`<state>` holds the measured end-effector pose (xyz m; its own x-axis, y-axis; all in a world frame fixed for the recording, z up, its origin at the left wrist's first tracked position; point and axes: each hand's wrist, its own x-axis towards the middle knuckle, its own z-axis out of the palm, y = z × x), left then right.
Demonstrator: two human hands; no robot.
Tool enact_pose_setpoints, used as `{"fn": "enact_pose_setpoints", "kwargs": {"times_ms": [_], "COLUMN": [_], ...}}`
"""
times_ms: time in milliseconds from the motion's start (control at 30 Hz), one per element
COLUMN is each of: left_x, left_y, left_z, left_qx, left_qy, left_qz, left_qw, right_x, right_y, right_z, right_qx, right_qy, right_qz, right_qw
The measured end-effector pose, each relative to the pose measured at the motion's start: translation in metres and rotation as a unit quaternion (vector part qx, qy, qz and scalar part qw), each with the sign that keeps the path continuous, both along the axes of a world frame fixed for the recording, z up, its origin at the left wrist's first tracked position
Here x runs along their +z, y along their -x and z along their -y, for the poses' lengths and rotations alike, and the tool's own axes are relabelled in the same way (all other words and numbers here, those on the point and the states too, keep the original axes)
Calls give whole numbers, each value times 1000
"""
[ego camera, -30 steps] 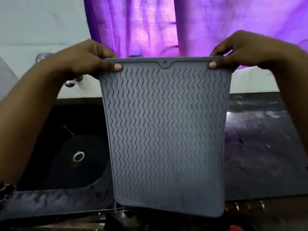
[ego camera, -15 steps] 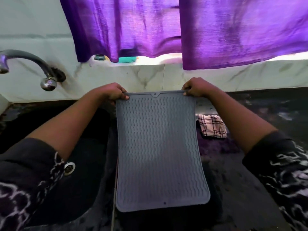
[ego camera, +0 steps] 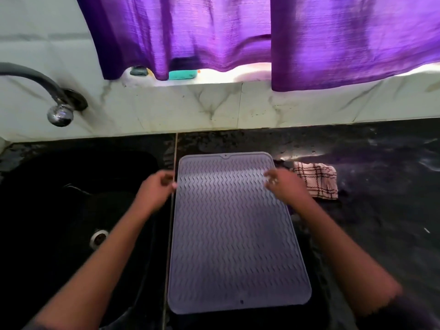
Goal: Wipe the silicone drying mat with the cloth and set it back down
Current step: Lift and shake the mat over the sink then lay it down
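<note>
Kitchen bench point(ego camera: 381, 186) of dark stone, seen from above: at 9 o'clock a curved tap point(ego camera: 47, 91) juts from the marble wall over a black sink point(ego camera: 59, 198) with its metal drain point(ego camera: 98, 237). Just right of the sink edge, the grey silicone drying mat point(ego camera: 235, 234) lies flat on the bench, wavy ribs up, its notched end toward 12 o'clock. No brand or writing can be read on it. A person's left hand point(ego camera: 156, 186) hovers at the mat's 10 o'clock edge, fingers loosely curled and holding nothing; motion blur hides whether it touches the rim. The right hand point(ego camera: 284, 184) is over the 2 o'clock corner, fingers spread and empty. Just beyond it, at 3 o'clock, a checked cloth point(ego camera: 319, 182) sits crumpled beside the mat. A purple curtain point(ego camera: 262, 32) hangs at 12 o'clock.
</note>
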<state>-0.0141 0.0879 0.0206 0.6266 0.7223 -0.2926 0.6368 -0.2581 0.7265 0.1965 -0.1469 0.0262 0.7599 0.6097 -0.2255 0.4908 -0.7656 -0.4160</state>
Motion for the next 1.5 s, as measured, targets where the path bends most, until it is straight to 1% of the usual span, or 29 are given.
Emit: {"fn": "enact_pose_setpoints", "kwargs": {"times_ms": [67,100,133,233,300,367,433,467,533,567,667,767,867,1000,1133,1167,1300,1367,1400,1433,1467,1500], "left_x": [-22,-31,-36,-35,-32,-34,-37,-37,-37,-39,-39,-41,-38,-32,-34,-34,-35,-36,-36,-34,-31,-25], "left_y": [45,64,78,102,114,124,133,136,140,142,145,148,150,147,148,149,153,155,155,154,153,152], "left_z": [36,55,73,116,130,137,143,147,150,149,155,162,165,167,172,173,175,177,178,178,179,178], "left_qx": [20,28,35,55,73,97,95,93,96,93,101,111,126,132,132,134,134,129,123,109,83,53], "left_qy": [80,98,92,20,15,29,35,33,35,44,92,94,125,195,237,237,234,216,197,169,124,59], "left_qz": [-44,-64,-78,-99,-126,-152,-182,-192,-187,-179,-132,-100,-74,-56,-54,-55,-71,-96,-114,-141,-186,-247], "left_qw": [996,993,992,993,989,983,978,976,977,978,982,984,981,970,961,961,960,963,966,969,971,966], "right_x": [-20,-28,-34,-40,-42,-44,-46,-47,-47,-49,-51,-46,-39,-40,-39,-39,-40,-42,-42,-42,-39,-34], "right_y": [28,40,52,86,103,110,113,115,124,129,143,143,144,143,139,138,142,143,143,143,142,141], "right_z": [43,63,80,117,134,149,162,167,170,170,171,176,180,183,191,192,199,200,199,197,193,188], "right_qx": [-43,-61,-81,-124,-150,-184,-209,-215,-205,-192,-171,-170,-176,-190,-232,-231,-205,-201,-186,-157,-124,-98], "right_qy": [16,24,29,56,85,103,86,60,-2,-17,-28,-60,-108,-141,-181,-182,-142,-115,-78,-18,53,129], "right_qz": [-54,-63,-65,-54,-68,-89,-126,-157,-229,-246,-217,-211,-247,-278,-333,-340,-326,-311,-290,-256,-217,-173], "right_qw": [997,996,994,989,983,973,966,962,952,950,961,961,947,931,896,893,912,922,936,954,967,971]}}
